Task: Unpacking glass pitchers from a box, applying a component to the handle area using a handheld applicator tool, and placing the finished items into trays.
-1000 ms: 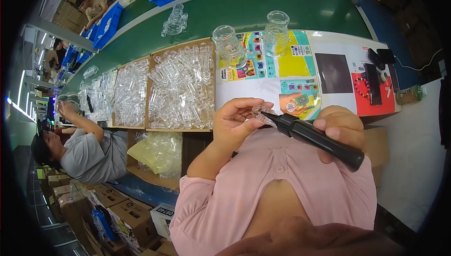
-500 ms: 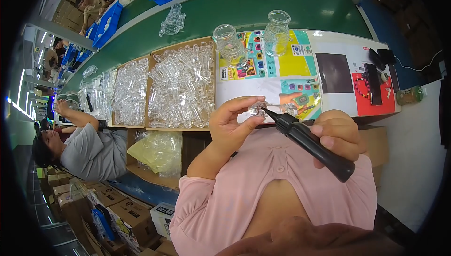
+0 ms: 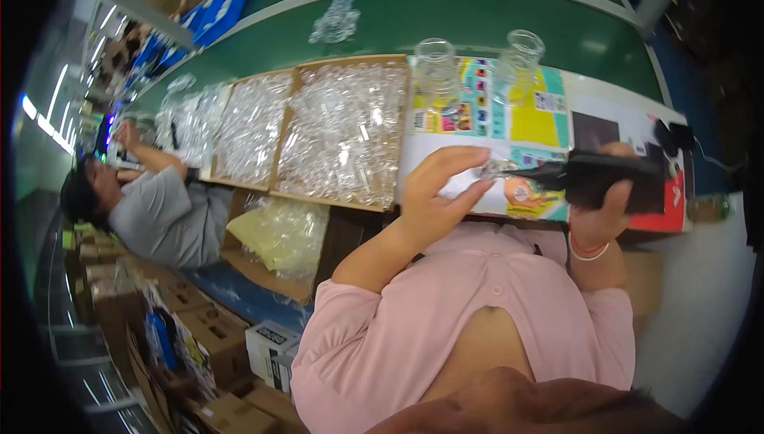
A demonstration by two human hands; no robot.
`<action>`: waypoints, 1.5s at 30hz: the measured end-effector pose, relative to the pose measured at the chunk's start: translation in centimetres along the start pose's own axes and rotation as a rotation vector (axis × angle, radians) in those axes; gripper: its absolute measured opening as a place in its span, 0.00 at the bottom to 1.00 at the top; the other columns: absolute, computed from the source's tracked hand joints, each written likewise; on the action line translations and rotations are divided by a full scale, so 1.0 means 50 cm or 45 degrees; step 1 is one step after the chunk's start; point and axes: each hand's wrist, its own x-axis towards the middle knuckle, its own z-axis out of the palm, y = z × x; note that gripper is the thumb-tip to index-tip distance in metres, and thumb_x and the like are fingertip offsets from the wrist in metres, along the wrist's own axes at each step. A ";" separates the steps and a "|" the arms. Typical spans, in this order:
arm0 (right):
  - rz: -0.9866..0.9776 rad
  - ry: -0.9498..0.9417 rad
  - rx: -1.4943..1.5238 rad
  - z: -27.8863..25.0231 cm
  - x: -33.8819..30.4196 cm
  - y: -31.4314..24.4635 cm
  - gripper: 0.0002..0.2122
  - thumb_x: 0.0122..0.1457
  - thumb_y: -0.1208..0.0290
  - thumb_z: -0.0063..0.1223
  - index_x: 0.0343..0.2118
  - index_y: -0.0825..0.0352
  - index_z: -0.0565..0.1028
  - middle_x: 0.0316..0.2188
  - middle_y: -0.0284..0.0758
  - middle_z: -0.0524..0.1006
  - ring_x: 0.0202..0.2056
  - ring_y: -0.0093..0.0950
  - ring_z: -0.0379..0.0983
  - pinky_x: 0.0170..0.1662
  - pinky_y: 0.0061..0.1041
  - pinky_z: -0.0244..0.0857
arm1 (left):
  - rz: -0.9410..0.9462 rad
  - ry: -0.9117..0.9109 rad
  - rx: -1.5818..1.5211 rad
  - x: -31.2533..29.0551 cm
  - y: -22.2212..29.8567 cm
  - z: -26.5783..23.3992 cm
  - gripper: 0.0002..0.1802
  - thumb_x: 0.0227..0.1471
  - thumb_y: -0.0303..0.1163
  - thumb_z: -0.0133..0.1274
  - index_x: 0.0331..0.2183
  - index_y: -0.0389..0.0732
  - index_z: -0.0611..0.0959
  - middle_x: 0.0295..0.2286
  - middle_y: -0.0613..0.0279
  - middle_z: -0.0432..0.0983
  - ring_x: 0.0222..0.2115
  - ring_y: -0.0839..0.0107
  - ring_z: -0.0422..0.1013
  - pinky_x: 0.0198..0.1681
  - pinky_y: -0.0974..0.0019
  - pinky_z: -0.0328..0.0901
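My left hand (image 3: 439, 195) pinches a small clear plastic or glass piece (image 3: 496, 169) between thumb and fingertips, above the front edge of the table. My right hand (image 3: 603, 215) grips a black bottle-like tool with a tapered nozzle (image 3: 549, 175). The tool lies nearly level, its thin tip at the clear piece; whether they touch I cannot tell. Motion blurs the tool and the right fingers. Beyond my hands, a clear jar-shaped vessel (image 3: 435, 76) and another clear vessel (image 3: 521, 68) stand on printed sheets.
Left of my hands, a cardboard tray (image 3: 406, 128) holds many clear tubular parts, with another similar tray (image 3: 255, 128) beside it. A clear assembled piece (image 3: 336, 19) rests on the green table (image 3: 446, 4). A co-worker (image 3: 171, 215) sits at the left. An open carton (image 3: 278, 243) holds plastic bags.
The black tool has swung from a downward slant to nearly level, and my right hand has turned with it. Both hands sit farther right in view, as the whole view has shifted.
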 end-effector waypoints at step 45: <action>0.975 0.431 0.775 -0.039 0.026 0.069 0.09 0.58 0.64 0.44 0.30 0.66 0.70 0.21 0.32 0.72 0.10 0.15 0.58 0.10 0.08 0.49 | -0.928 -0.026 -0.720 -0.037 -0.103 -0.071 0.13 0.54 0.34 0.44 0.40 0.39 0.70 0.23 0.69 0.64 0.17 0.81 0.59 0.20 0.79 0.57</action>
